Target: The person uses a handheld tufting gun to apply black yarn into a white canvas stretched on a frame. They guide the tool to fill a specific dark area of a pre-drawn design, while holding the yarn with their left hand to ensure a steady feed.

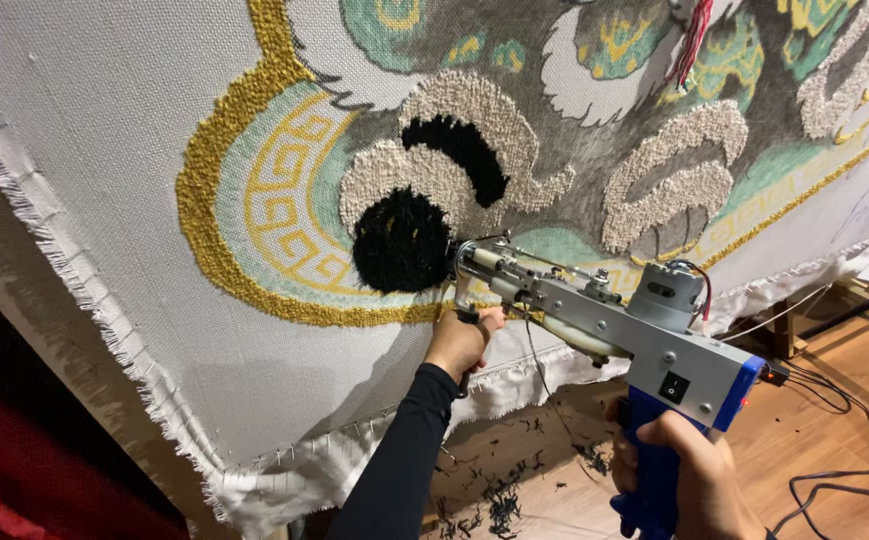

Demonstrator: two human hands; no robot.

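At the lower edge of the stretched cloth, R hand is wrapped tight round the blue rear grip of the tufting gun, fingers curled closed, thumb side up. L hand, in a black sleeve, is fisted on the small front handle just under the gun's nose. L hand is the nearer of the two to the cloth, almost touching it; R hand sits well back and lower, toward the wearer. Gun's long axis runs from R hand up-left to the needle tip, so the working end lies up and left of both hands. Tip meets the backing cloth right at the R edge of the round black tufted patch, w/ a black crescent above it. Around: cream loop areas, gold yarn border, pale green key-pattern band. Cloth edge frayed, pinned to a wood frame. Below: wood floor w/ yarn clippings scattered, black cables trailing at R. Red-pink yarn strands hang at top.
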